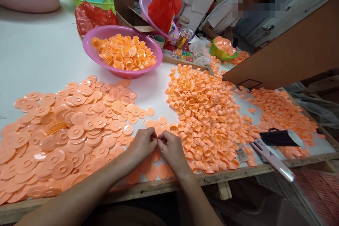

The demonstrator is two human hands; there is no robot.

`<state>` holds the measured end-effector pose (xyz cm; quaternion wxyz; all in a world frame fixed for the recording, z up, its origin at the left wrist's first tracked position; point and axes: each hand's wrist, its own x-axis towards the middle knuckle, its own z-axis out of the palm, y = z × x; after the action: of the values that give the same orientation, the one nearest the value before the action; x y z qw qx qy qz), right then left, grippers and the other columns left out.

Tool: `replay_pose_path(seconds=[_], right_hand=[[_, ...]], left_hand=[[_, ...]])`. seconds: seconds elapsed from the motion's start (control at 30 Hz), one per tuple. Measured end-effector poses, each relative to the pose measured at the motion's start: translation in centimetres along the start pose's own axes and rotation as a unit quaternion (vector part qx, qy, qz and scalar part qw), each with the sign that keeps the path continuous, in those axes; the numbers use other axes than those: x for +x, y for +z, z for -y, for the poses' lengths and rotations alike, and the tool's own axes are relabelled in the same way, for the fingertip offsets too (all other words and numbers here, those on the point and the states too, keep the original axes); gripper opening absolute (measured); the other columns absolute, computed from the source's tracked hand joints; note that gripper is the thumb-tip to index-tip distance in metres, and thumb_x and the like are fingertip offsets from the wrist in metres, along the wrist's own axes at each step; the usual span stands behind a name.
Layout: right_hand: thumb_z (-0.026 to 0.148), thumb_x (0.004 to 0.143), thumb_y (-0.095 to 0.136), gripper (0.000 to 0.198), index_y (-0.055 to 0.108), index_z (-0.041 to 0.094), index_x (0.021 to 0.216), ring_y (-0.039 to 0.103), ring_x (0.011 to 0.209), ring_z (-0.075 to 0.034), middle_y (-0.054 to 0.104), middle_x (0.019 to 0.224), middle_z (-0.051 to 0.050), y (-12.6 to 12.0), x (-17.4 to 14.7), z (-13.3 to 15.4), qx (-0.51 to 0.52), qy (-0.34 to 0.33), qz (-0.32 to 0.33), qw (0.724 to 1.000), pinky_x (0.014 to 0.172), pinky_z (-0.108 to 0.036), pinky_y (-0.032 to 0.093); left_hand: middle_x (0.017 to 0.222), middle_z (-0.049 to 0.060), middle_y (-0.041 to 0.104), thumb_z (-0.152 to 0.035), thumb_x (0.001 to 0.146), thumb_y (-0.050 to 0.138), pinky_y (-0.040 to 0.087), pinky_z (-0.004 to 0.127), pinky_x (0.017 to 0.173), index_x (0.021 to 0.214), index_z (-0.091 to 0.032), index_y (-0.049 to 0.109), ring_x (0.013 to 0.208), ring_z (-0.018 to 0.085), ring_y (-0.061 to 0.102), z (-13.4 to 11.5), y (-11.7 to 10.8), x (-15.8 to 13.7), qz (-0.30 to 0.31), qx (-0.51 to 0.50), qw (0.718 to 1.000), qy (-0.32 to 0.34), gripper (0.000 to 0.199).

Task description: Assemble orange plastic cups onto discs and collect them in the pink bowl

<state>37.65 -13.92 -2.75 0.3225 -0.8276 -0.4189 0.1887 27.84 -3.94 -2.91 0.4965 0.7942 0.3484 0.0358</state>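
My left hand (pixel 144 142) and my right hand (pixel 171 148) meet close together above the front of the table, fingertips pinched. Whatever they hold is hidden by the fingers. Beneath them lie several flat orange discs (pixel 151 172). To the left spreads a wide heap of orange plastic saucers (pixel 76 131), each with a raised ring. On the right, a pile of small orange plastic cups (pixel 203 113) reaches close to my right hand. Behind the saucers, a pink basin (pixel 92 56) holds many more orange cups.
A large cardboard sheet (pixel 286 49) leans at the right, beside more orange pieces (pixel 283 113). A black and pink object (pixel 280 137) and a pink-white phone-like bar (pixel 272 159) lie near the front edge. A green bowl (pixel 222 53) stands by another person (pixel 219 17).
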Motion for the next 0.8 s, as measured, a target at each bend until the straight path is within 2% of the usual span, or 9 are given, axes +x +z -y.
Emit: replay_pose_path(seconds=[0.13, 0.27, 0.37, 0.5, 0.57, 0.63, 0.7, 0.73, 0.8], right_hand=[[0.009, 0.078, 0.051, 0.017, 0.055, 0.019, 0.065, 0.055, 0.06, -0.015, 0.062, 0.063, -0.001, 0.2, -0.3, 0.1, -0.005, -0.007, 0.001, 1.0, 0.057, -0.024, 0.038], [0.008, 0.08, 0.049, 0.018, 0.054, 0.019, 0.066, 0.054, 0.061, -0.015, 0.061, 0.065, -0.002, 0.7, -0.5, 0.6, -0.045, -0.012, -0.023, 0.999, 0.057, -0.025, 0.037], [0.007, 0.081, 0.047, 0.021, 0.056, 0.019, 0.066, 0.056, 0.061, -0.016, 0.061, 0.064, -0.003, 0.9, -0.6, 0.8, -0.065, -0.027, -0.04, 0.997, 0.057, -0.026, 0.039], [0.013, 0.085, 0.049, 0.021, 0.069, 0.019, 0.078, 0.064, 0.069, -0.019, 0.07, 0.075, -0.006, -0.2, -1.3, 0.3, 0.017, -0.058, -0.042, 0.997, 0.063, -0.028, 0.048], [0.02, 0.087, 0.052, 0.021, 0.072, 0.019, 0.091, 0.067, 0.077, -0.021, 0.073, 0.085, -0.008, -1.2, -2.2, -0.4, 0.058, -0.05, -0.079, 0.994, 0.067, -0.03, 0.052], [0.025, 0.088, 0.054, 0.021, 0.073, 0.019, 0.096, 0.068, 0.08, -0.023, 0.073, 0.089, -0.009, -2.3, -3.4, -1.1, 0.065, -0.027, -0.113, 0.991, 0.069, -0.032, 0.054], [0.026, 0.086, 0.056, 0.02, 0.073, 0.02, 0.093, 0.068, 0.081, -0.023, 0.073, 0.089, -0.009, -3.2, -4.5, -1.7, 0.057, -0.011, -0.113, 0.992, 0.069, -0.033, 0.054], [0.025, 0.086, 0.056, 0.02, 0.074, 0.02, 0.092, 0.068, 0.081, -0.024, 0.073, 0.089, -0.009, -3.5, -5.0, -1.9, 0.054, -0.004, -0.108, 0.993, 0.069, -0.033, 0.055], [0.024, 0.085, 0.055, 0.021, 0.074, 0.02, 0.091, 0.068, 0.08, -0.023, 0.073, 0.088, -0.009, -4.1, -5.6, -2.4, 0.05, 0.007, -0.106, 0.993, 0.07, -0.034, 0.055]], left_hand=[[0.056, -0.003, 0.055, -0.014, 0.074, 0.053, 0.031, 0.023, 0.054, 0.062, -0.017, 0.054, 0.056, 0.012, 0.051, 0.5, 0.6, 0.3, -0.006, -0.043, 0.999, -0.007, 0.012], [0.054, -0.004, 0.053, -0.019, 0.075, 0.052, 0.032, 0.022, 0.053, 0.063, -0.018, 0.053, 0.054, 0.012, 0.049, 1.0, 0.7, 0.0, -0.014, -0.083, 0.996, -0.007, 0.012], [0.055, -0.003, 0.054, -0.017, 0.074, 0.052, 0.033, 0.022, 0.054, 0.063, -0.018, 0.054, 0.056, 0.012, 0.051, 1.3, 1.2, -0.4, -0.029, -0.064, 0.997, 0.015, 0.011], [0.052, -0.004, 0.055, -0.012, 0.072, 0.05, 0.035, 0.021, 0.049, 0.062, -0.018, 0.053, 0.05, 0.012, 0.055, 1.6, 0.3, 0.1, -0.026, -0.064, 0.998, 0.015, 0.012], [0.046, -0.005, 0.053, -0.015, 0.076, 0.05, 0.038, 0.02, 0.045, 0.064, -0.018, 0.052, 0.042, 0.011, 0.054, 0.6, -2.6, 1.0, -0.05, -0.113, 0.992, 0.01, 0.013], [0.049, -0.004, 0.057, -0.022, 0.08, 0.054, 0.044, 0.021, 0.045, 0.068, -0.017, 0.055, 0.041, 0.011, 0.057, -1.6, -7.2, 2.3, -0.122, -0.176, 0.976, 0.037, 0.013], [0.064, 0.001, 0.065, -0.028, 0.082, 0.06, 0.05, 0.024, 0.051, 0.086, -0.014, 0.061, 0.05, 0.012, 0.062, -4.4, -12.5, 3.8, -0.214, -0.224, 0.944, 0.11, 0.015], [0.068, 0.001, 0.066, -0.028, 0.08, 0.063, 0.052, 0.026, 0.053, 0.099, -0.014, 0.061, 0.051, 0.012, 0.062, -5.7, -14.9, 4.4, -0.26, -0.245, 0.925, 0.131, 0.023], [0.078, 0.002, 0.068, -0.027, 0.081, 0.065, 0.053, 0.027, 0.058, 0.114, -0.015, 0.059, 0.056, 0.012, 0.063, -7.2, -18.0, 5.1, -0.306, -0.234, 0.908, 0.166, 0.036]])
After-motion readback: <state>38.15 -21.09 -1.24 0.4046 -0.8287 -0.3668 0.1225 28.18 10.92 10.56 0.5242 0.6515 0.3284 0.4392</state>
